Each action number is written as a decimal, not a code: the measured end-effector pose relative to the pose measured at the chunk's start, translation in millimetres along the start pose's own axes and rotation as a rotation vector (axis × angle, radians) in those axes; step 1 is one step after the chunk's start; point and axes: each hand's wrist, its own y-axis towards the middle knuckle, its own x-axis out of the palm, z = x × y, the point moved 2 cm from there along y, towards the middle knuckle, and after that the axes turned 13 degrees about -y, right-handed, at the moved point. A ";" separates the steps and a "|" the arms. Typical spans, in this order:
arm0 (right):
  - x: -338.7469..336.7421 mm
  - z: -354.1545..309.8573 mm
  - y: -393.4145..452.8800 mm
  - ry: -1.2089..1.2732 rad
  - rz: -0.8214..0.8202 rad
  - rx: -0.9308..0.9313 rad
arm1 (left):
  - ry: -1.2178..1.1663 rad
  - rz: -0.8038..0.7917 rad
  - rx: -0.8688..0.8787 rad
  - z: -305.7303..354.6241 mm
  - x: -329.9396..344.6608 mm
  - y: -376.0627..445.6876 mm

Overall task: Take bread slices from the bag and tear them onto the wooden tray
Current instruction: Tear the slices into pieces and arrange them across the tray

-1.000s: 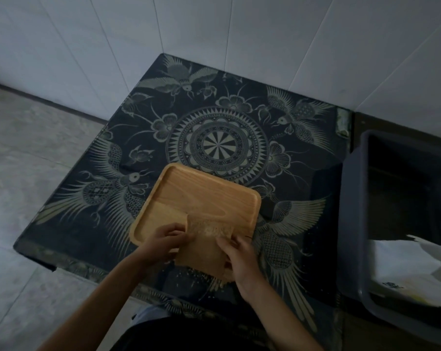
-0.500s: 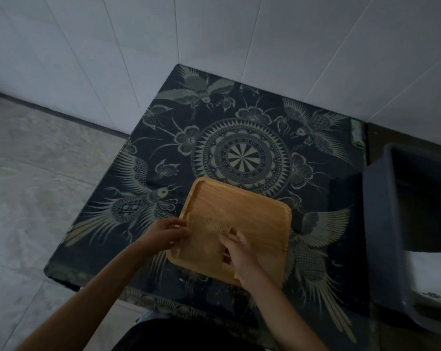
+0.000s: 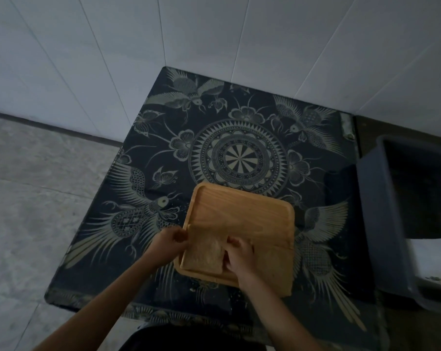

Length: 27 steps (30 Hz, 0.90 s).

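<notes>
Bread slice (image 3: 206, 252) at lower centre of frame, over near-left corner of wooden tray (image 3: 242, 216). Left hand (image 3: 170, 240) pinching slice's left edge; right hand (image 3: 239, 254) gripping its right edge. Versus half a second ago: hands lower over tray, slice more squarely in view. Tray on dark patterned table (image 3: 239, 153). Grey bin (image 3: 381, 224) at right edge, further out of frame than before.
</notes>
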 end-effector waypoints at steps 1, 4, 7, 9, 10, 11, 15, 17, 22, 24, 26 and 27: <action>0.0 1.8 0.2 -0.035 0.020 -0.020 | 0.018 0.002 0.015 -0.5 -0.1 0.2; 0.3 6.0 -1.9 -0.066 0.043 -0.060 | 0.037 0.005 0.031 -2.3 0.1 2.0; 0.7 8.3 -6.4 -0.110 0.038 -0.102 | 0.040 0.003 0.044 -3.6 0.0 3.6; 0.3 8.3 -11.1 -0.194 0.039 -0.141 | 0.040 0.001 0.076 -3.3 -0.7 2.7; -0.1 8.5 -14.0 -0.255 0.045 -0.167 | 0.039 -0.002 0.097 -3.5 -1.3 1.2; -0.5 9.5 -17.3 -0.322 0.054 -0.194 | 0.044 -0.003 0.120 -4.4 -2.0 -1.0; 0.5 18.1 -32.8 -0.548 0.062 -0.326 | 0.119 -0.021 0.269 -15.8 -5.0 -16.0; 2.8 24.9 -36.7 -0.605 0.047 -0.371 | 0.151 -0.062 0.353 -23.6 -3.3 -25.5; 6.1 31.5 -37.4 -0.624 0.088 -0.390 | 0.166 0.001 0.409 -33.7 5.7 -33.8; 6.0 34.5 -37.0 -0.586 0.102 -0.395 | 0.148 0.039 0.409 -34.2 8.7 -34.2; 5.4 38.2 -36.3 -0.555 0.108 -0.397 | 0.134 0.057 0.413 -35.9 9.6 -35.6; 5.4 40.0 -36.2 -0.547 0.105 -0.399 | 0.132 0.064 0.418 -37.2 9.8 -36.6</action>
